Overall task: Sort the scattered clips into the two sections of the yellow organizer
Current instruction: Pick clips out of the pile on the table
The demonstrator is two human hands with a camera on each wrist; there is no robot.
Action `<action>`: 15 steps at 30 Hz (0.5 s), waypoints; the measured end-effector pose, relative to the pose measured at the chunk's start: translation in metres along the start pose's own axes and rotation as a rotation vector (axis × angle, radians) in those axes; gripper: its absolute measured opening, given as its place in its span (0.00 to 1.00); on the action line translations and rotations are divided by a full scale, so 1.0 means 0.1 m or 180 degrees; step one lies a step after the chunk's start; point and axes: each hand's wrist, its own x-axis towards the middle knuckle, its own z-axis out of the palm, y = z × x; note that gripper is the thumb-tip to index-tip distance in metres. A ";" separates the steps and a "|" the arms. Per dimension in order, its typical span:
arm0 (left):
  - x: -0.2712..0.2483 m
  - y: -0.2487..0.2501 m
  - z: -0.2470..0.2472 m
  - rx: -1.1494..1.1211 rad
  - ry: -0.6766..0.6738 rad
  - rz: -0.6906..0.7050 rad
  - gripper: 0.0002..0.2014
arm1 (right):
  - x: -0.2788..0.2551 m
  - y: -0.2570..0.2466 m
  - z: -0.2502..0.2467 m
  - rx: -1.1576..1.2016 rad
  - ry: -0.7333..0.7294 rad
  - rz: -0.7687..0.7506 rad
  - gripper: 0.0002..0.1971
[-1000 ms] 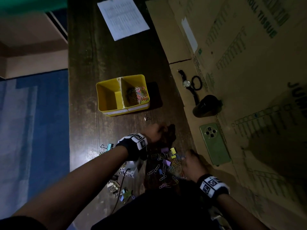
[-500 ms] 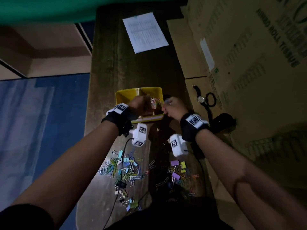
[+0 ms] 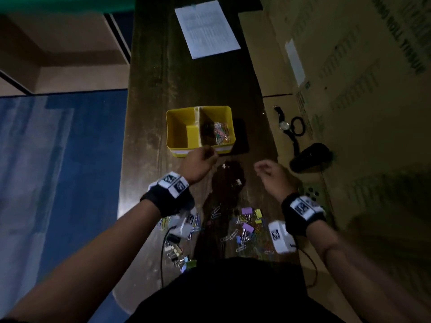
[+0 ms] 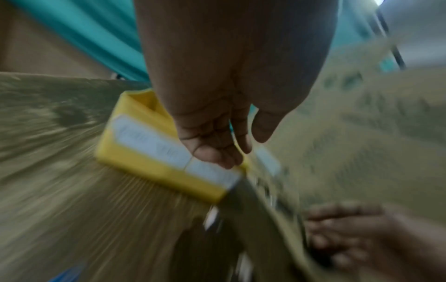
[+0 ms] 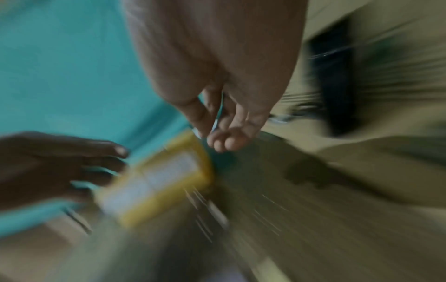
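Observation:
The yellow organizer (image 3: 177, 127) (image 4: 156, 167) (image 5: 193, 152) stands mid-table. Its right section holds coloured paper clips (image 3: 220, 134); its left section looks bare. My left hand (image 3: 203, 159) (image 4: 226, 145) hovers just in front of the organizer's near wall, fingers loosely curled, holding nothing. My right hand (image 3: 265, 171) (image 5: 217, 133) hangs further right and nearer me, also loosely curled, with nothing plainly in it. Scattered paper clips and purple and yellow binder clips (image 3: 247, 227) lie near my body, with more binder clips (image 3: 179, 252) at the lower left. Both wrist views are blurred.
A white sheet (image 3: 207, 29) lies at the far end of the dark table. Flat cardboard (image 3: 349, 66) covers the right side, carrying a wristwatch (image 3: 284, 124), a black object (image 3: 310, 157) and a green phone (image 3: 312, 192). Blue floor lies past the table's left edge.
One second ago both hands were at the clip pile; half a second ago they were over the organizer's right section. Now both have drawn back toward me and hold nothing.

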 end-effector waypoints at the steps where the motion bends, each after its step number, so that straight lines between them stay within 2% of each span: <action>1: -0.14 -0.10 0.14 0.0381 -0.0164 0.0106 0.10 | -0.16 0.30 -0.05 -0.0447 0.0076 0.0004 0.08; 3: -0.46 -0.18 0.38 0.0969 -0.0756 0.0118 0.10 | -0.49 0.81 -0.11 -0.1193 0.0077 0.0135 0.10; 5: -0.75 -0.24 0.61 0.1422 -0.1141 0.0304 0.11 | -0.77 1.14 -0.12 -0.1461 -0.0080 0.0044 0.10; 8: -1.14 -0.25 0.87 0.1842 -0.1463 0.0510 0.15 | -1.16 1.41 -0.05 -0.1669 -0.0549 -0.0192 0.28; 10: -1.31 -0.26 1.02 0.2088 -0.1593 0.0778 0.15 | -1.33 1.53 0.02 -0.2052 -0.0639 -0.0455 0.36; 13: -1.51 -0.26 1.26 0.2602 -0.1726 0.1382 0.18 | -1.49 1.66 0.09 -0.2415 -0.0668 -0.0799 0.36; 15: -1.60 -0.23 1.41 0.2627 -0.1891 0.1483 0.21 | -1.55 1.68 0.11 -0.2483 -0.0626 -0.0948 0.33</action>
